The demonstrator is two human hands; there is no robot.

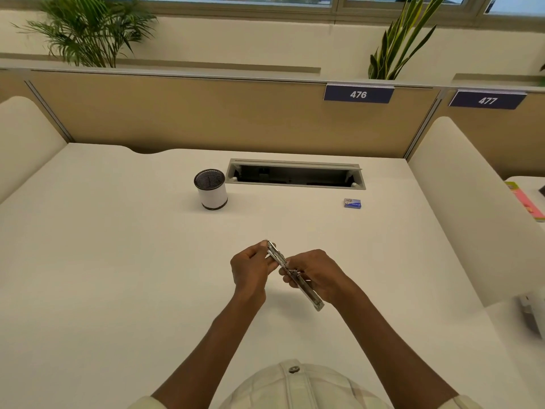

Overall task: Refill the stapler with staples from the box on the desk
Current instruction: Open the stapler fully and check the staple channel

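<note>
Both hands grip the opened stapler (290, 273) above the desk (118, 261): left hand (250, 270) pinching its far end, right hand (317, 276) closed midway. The staple box (352, 203) sits at two o'clock, well apart; the sprung halves could snap shut on fingers.

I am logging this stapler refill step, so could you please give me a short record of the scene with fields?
stapler: metal stapler, held above the desk, tilted, far end toward the left hand
left hand: left hand, grip on the far end of the stapler
right hand: right hand, grip around the stapler's middle
staple box: small blue box, on the desk at far right, untouched, apart from both hands
other items: mesh pen cup at centre left; open cable tray behind it
surface: white desk
</note>
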